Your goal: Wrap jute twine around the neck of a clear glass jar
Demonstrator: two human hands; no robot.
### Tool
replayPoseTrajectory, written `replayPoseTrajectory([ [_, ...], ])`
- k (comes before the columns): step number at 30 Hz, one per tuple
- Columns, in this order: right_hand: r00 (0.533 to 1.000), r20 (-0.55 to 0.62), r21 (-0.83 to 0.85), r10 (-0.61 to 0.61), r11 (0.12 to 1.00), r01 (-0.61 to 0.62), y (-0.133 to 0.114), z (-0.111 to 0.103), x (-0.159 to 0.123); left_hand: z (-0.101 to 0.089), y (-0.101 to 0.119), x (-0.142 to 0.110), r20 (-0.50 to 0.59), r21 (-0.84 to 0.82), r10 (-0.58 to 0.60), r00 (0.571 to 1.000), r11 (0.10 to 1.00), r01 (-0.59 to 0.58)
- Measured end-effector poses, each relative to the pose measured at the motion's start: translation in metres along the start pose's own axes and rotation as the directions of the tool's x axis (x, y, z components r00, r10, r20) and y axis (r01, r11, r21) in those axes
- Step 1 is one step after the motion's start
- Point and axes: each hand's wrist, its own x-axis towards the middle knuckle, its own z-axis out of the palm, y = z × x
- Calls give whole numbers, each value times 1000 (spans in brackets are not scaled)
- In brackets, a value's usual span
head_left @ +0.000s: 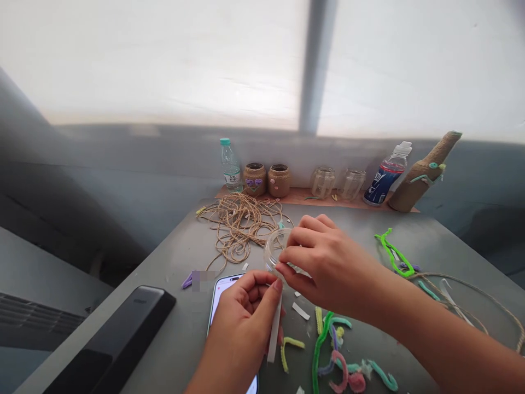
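Observation:
A small clear glass jar [271,253] is tilted toward me in the middle of the table, partly hidden by my fingers. My right hand [320,254] is closed over its right side, fingers curled, with the fingertips at the jar's near wall. Just below, my left hand [248,312] pinches a narrow white strip of tape [274,334] between thumb and fingers. The strip's free end hangs down from the pinch. Whether its upper end touches the glass is hidden by the fingers. A lit phone [223,287] lies under my left hand.
Loose twine [241,219] lies behind the jar. Pipe cleaner pieces [320,350] and paper scraps [301,311] are scattered in front. Along the back stand twine-wrapped jars [279,183], clear jars [323,183], plastic bottles [385,175] and a twine-wrapped bottle [418,180]. A black case [115,334] lies left.

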Motion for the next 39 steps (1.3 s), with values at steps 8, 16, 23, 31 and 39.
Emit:
replayPoseTrajectory([
  [8,999,29,-108,-13,994,16,-1,2,0,-1,-2,0,-4,4,31,1000,1000,-31],
  [16,999,51,-57,-9,998,12,2,2,1,0,-1,2,-6,45,68,998,997,-68],
  [23,994,97,86,42,995,-50,5,-3,-1,0,-1,6,-20,35,53,998,998,-53],
  [31,998,48,-3,48,999,-48,-3,4,-1,0,-1,8,-3,33,17,1000,999,-17],
  [39,992,57,30,116,993,-118,-3,-20,-3,-2,-2,11,-7,103,56,998,993,-55],
])
